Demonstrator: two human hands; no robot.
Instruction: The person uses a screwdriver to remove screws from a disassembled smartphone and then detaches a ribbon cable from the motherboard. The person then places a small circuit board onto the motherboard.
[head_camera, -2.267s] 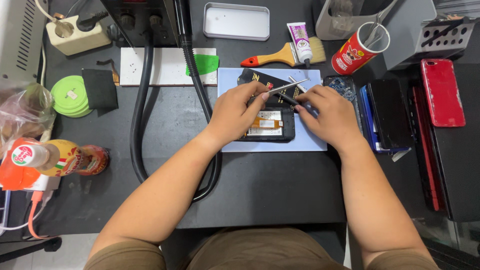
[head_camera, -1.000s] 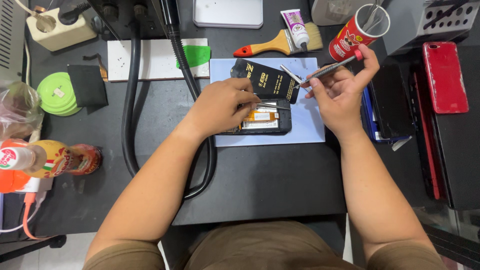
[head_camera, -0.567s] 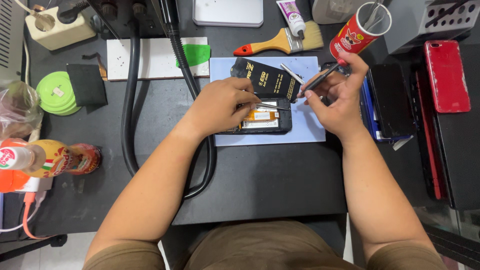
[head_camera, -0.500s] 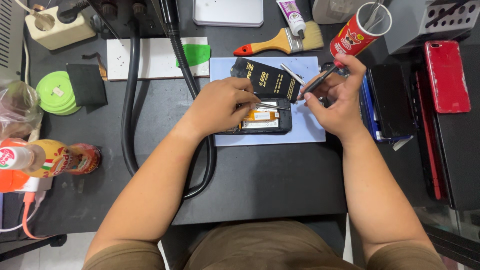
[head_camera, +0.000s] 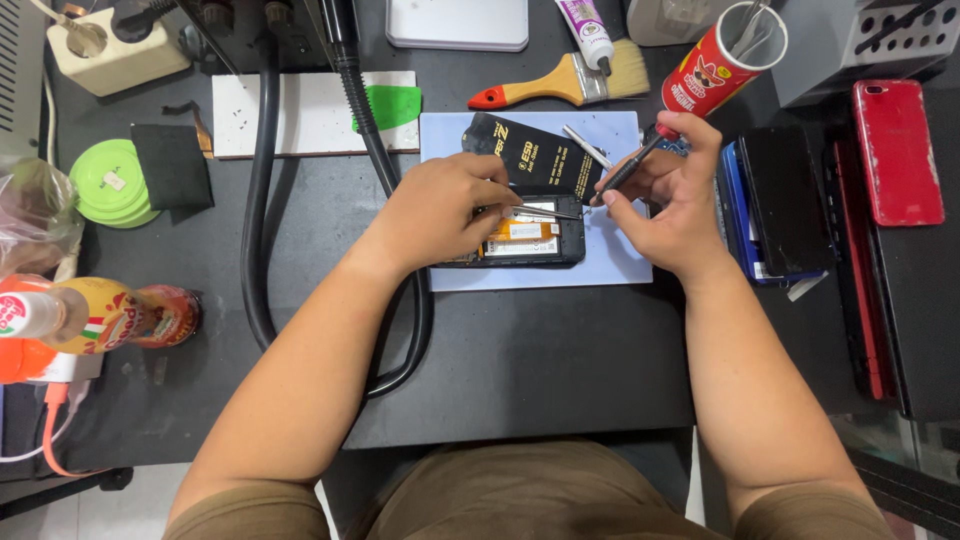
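Phone (head_camera: 530, 232) with its back off is lying on the pale blue mat (head_camera: 620, 262) in the middle of the dark surface (head_camera: 520, 370), orange and white insides showing. Left hand (head_camera: 445, 210) is resting across the phone's left half, fingers curled in and pinching thin metal tweezers (head_camera: 545, 211) whose tips are pointing right over the opened casing. Right hand (head_camera: 672, 195) is hovering just beside the phone's upper right corner, fingers wrapped closed around a dark screwdriver (head_camera: 632, 167) with a red cap, its shaft slanting down-left toward the phone. Behind the phone, a black card with gold print (head_camera: 535, 155) is leaning across the mat, and a second slim metal tool (head_camera: 585, 145) is lying next to it. Further back, an orange-handled brush (head_camera: 560, 85) is sitting beside a red cylindrical can (head_camera: 715, 70) stuffed with tools. Off to the right, a red phone (head_camera: 895, 150) is lying flat, well apart from the hands. A thick black hose (head_camera: 262, 200) is looping down the left side of the surface.
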